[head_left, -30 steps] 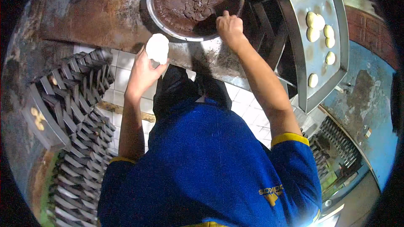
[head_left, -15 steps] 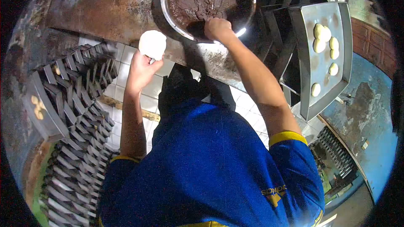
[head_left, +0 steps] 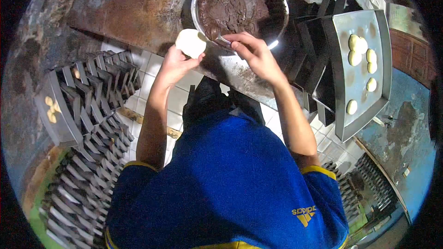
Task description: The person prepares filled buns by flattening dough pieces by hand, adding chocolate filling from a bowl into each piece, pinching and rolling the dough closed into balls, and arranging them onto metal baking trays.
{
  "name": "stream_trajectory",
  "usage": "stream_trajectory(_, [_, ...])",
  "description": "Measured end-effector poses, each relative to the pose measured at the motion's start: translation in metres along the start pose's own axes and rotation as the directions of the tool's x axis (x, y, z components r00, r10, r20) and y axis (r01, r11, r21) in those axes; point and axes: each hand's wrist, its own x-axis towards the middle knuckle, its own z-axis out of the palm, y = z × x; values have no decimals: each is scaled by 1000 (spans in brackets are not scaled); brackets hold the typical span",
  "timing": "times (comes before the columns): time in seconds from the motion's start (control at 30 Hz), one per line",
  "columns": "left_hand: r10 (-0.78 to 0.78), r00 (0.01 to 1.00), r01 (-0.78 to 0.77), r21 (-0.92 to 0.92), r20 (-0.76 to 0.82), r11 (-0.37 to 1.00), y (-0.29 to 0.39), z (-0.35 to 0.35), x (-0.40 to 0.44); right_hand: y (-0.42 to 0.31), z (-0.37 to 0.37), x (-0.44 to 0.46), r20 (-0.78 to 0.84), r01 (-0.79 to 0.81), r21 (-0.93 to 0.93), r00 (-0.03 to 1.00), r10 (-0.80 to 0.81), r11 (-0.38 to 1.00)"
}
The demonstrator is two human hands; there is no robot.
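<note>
Dough (head_left: 191, 43) sits pale and rounded in the left hand (head_left: 177, 66)

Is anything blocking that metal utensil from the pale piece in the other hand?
Nothing visible stands between the metal utensil in the right hand and the pale piece in the left hand; the bowl rim appears to lie below.

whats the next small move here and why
Probably bring the utensil onto the pale dough: the right hand holds it by the bowl's rim, close to the dough in the left hand, and its tip looks coated with dark paste.
</note>
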Motion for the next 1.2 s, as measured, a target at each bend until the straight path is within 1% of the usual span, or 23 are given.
stream_trajectory(0.07, [-66,996,70,-58,68,996,21,16,0,-25,9,-13,-129,138,-169,979,-160,976])
stream_trajectory(0.1, [-26,995,30,-41,97,999,31,25,0,-24,16,-16,-175,229,-274,943,-282,934])
stream_trajectory(0.13, [-21,995,25,-38,97,999,38,31,-1,-25,20,-19,-177,233,-276,941,-288,933])
stream_trajectory(0.2, [-27,979,59,-154,202,986,50,40,-2,-29,24,-24,-180,221,-581,904,-388,783])
stream_trajectory(0.27, [38,975,-1,-169,218,986,60,46,-1,-23,25,-32,-180,184,-636,909,-375,750])
stream_trajectory(0.33, [75,970,-24,-218,231,976,64,47,-1,-19,23,-40,-175,196,-712,880,-441,674])
stream_trajectory(0.4, [74,964,-15,-222,257,975,65,42,-2,-7,20,-47,-197,210,-703,860,-470,679])
stream_trajectory(0.43, [-12,958,78,-219,287,973,65,38,-3,-1,19,-50,-216,225,-692,842,-495,686])
stream_trajectory(0.5, [-96,943,169,-209,319,963,66,39,-6,8,19,-59,-261,210,-687,822,-506,696])
stream_trajectory(0.57, [-22,985,88,-383,173,919,84,53,-15,26,19,-69,-307,200,-699,784,-540,687])
stream_trajectory(0.6, [-18,984,85,-378,178,922,83,50,-13,38,21,-79,-314,198,-700,778,-544,686])
stream_trajectory(0.67, [67,981,-8,-309,180,951,72,34,-5,80,28,-104,-477,-22,-463,848,-229,886])
stream_trajectory(0.73, [-52,970,88,-144,237,986,81,20,-9,177,33,-133,-507,-238,-463,861,-35,854])
stream_trajectory(0.77, [-67,965,104,-135,253,985,83,23,-12,182,31,-144,-461,-439,-399,855,238,805])
stream_trajectory(0.83, [-41,955,101,-191,294,977,89,37,-18,203,29,-163,-406,-314,-676,914,19,667])
stream_trajectory(0.87, [-46,953,107,-187,301,976,86,38,-17,207,24,-164,-412,-322,-672,911,25,667])
stream_trajectory(0.93, [-80,929,119,-90,361,989,80,44,-16,134,-4,-142,-368,-275,-691,930,2,668])
stream_trajectory(0.97, [-27,921,82,-127,389,988,81,54,-17,120,-17,-138,-378,-325,-677,923,66,660])
stream_trajectory(1.0, [-26,911,84,-124,411,989,83,61,-17,74,-26,-132,-423,-427,-613,888,181,665])
stream_trajectory(1.07, [-60,905,130,-138,421,982,85,71,-19,43,-44,-127,-354,-504,-314,849,394,805])
stream_trajectory(1.1, [-38,873,113,-127,487,985,78,70,-18,23,-46,-127,-334,-393,-159,885,326,906])
stream_trajectory(1.13, [-44,873,120,-127,487,985,77,74,-19,1,-43,-127,-323,-267,8,911,255,964])
stream_trajectory(1.2, [-79,826,273,-273,559,922,76,87,-25,-49,-36,-122,-342,-23,-252,938,-67,967])
